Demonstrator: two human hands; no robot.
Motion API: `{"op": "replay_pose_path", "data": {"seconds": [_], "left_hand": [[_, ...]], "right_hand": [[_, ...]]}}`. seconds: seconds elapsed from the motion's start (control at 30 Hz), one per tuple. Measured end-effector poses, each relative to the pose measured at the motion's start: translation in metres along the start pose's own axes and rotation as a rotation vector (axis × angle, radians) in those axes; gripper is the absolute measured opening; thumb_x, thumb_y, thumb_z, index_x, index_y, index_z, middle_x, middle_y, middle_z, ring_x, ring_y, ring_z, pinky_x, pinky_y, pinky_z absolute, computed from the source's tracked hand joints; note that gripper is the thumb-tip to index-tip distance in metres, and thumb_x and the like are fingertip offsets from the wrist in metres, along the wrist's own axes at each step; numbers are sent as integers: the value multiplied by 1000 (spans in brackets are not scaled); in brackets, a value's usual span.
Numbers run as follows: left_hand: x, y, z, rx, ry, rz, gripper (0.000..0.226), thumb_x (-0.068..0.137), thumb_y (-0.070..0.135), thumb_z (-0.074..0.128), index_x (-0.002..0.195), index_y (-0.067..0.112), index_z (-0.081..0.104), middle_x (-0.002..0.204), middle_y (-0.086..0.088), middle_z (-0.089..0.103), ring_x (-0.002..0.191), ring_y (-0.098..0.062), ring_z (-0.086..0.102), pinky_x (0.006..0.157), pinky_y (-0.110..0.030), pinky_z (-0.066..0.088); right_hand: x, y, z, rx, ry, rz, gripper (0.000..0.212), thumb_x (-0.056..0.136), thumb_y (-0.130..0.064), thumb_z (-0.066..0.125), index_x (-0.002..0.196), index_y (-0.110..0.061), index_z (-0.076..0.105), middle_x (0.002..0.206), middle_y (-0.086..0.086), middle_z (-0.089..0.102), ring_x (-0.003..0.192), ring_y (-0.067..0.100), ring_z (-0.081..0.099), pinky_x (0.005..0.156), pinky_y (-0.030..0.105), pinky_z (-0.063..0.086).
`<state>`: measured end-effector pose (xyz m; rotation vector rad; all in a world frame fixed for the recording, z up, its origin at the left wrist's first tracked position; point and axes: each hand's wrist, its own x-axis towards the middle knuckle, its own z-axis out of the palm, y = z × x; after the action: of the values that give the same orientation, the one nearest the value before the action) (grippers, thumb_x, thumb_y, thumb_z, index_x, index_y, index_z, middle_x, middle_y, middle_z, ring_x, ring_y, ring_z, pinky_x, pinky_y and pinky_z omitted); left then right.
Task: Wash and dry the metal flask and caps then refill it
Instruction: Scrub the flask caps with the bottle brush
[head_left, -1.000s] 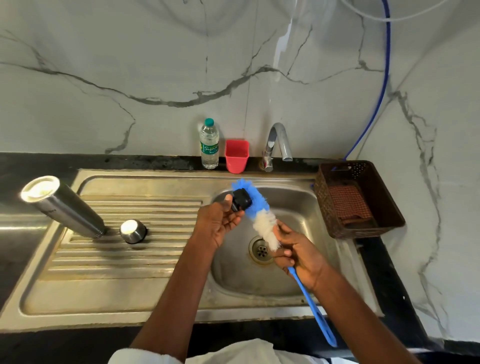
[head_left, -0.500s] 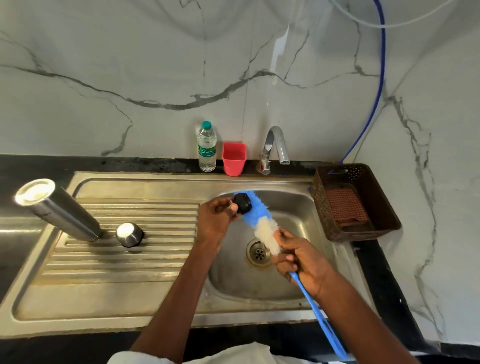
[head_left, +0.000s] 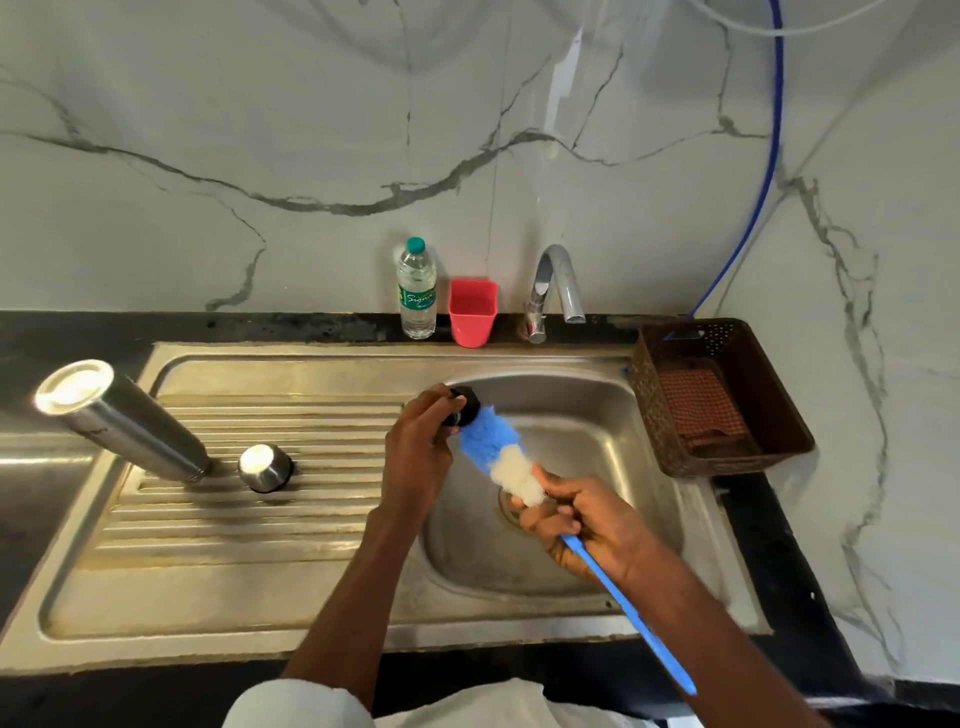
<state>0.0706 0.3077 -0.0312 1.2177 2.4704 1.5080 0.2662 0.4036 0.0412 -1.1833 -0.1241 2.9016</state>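
Note:
Over the sink basin (head_left: 597, 545), my left hand (head_left: 418, 457) grips a small black inner cap (head_left: 466, 402). My right hand (head_left: 587, 522) holds the bottle brush (head_left: 493, 457) by its blue handle, just below the white bristles. The brush's blue tip presses against the black cap. The metal flask (head_left: 124, 423) stands upside down on the ribbed draining board. Beside it sits the steel outer cap (head_left: 265, 467).
A water bottle (head_left: 416, 288), a red cup (head_left: 472, 312) and the tap (head_left: 553, 288) line the back ledge. A brown basket (head_left: 779, 426) with a checked cloth (head_left: 698, 405) sits right of the sink. A blue hose (head_left: 769, 156) runs down the wall.
The black cap has moved from the brush's side to its blue tip, and my left hand has turned over it. The view shifted slightly.

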Motion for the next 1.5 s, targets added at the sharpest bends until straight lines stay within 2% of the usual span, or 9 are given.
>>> {"op": "replay_pose_path", "data": {"seconds": [0.13,0.23,0.37,0.5,0.77,0.9,1.23,1.37,1.5], "left_hand": [[0,-2,-1,-57,53,-240,47,79,-15,71,113,17,73,109,5,74,100,-18,70,89,-34,58],[5,2,3,-337,89,-573,27,85,1,78,106,18,75,100,5,78,97,-14,74,96,-42,59],[-1,19,12,-668,-5,-540,29,87,-12,71,111,5,73,110,-7,79,107,-19,76,94,-40,60],[0,31,13,-686,-69,-407,37,87,-14,72,119,4,71,122,-12,76,118,-28,72,102,-42,58],[19,33,6,-729,73,-735,19,89,-4,78,101,10,78,99,-5,82,97,-23,79,91,-42,64],[8,43,16,-615,-64,-602,33,85,-8,77,109,16,79,106,4,81,103,-14,76,93,-32,60],[17,32,4,-307,-60,-385,42,80,-14,73,103,21,70,104,14,74,101,3,69,84,-10,53],[8,36,14,-292,-58,-209,46,78,-12,81,109,21,75,116,1,76,106,-10,73,96,-30,60],[9,28,5,-342,6,-270,45,80,-11,78,109,23,76,109,9,79,103,-8,75,95,-33,61]], "right_hand": [[-26,9,7,-445,190,-322,12,102,-8,53,111,-12,59,85,8,58,45,4,32,33,15,25],[-27,9,6,-1103,434,-614,33,101,-17,61,128,-36,61,106,-3,69,54,3,46,45,19,37],[-2,6,10,-1611,596,-959,46,98,-24,62,143,-31,55,126,-7,66,109,13,63,93,33,51],[14,-22,31,-1607,668,-956,43,97,-28,60,140,-30,57,125,-2,70,115,21,65,96,38,51],[-20,26,-3,-2052,694,-1129,60,99,-24,59,149,-44,35,126,-11,48,81,14,67,67,35,61],[0,9,1,-2009,788,-1124,63,98,-20,60,151,-44,35,131,-8,47,82,16,68,71,35,61],[-43,13,15,-2068,822,-1127,59,96,-22,62,143,-48,39,135,-15,43,72,16,66,58,39,59],[-38,10,47,-2181,824,-1036,60,96,-20,59,145,-46,38,148,-20,38,88,24,69,68,41,56],[-42,-6,69,-2181,831,-923,55,97,-18,57,144,-44,46,129,-17,55,99,23,65,70,32,40]]}}
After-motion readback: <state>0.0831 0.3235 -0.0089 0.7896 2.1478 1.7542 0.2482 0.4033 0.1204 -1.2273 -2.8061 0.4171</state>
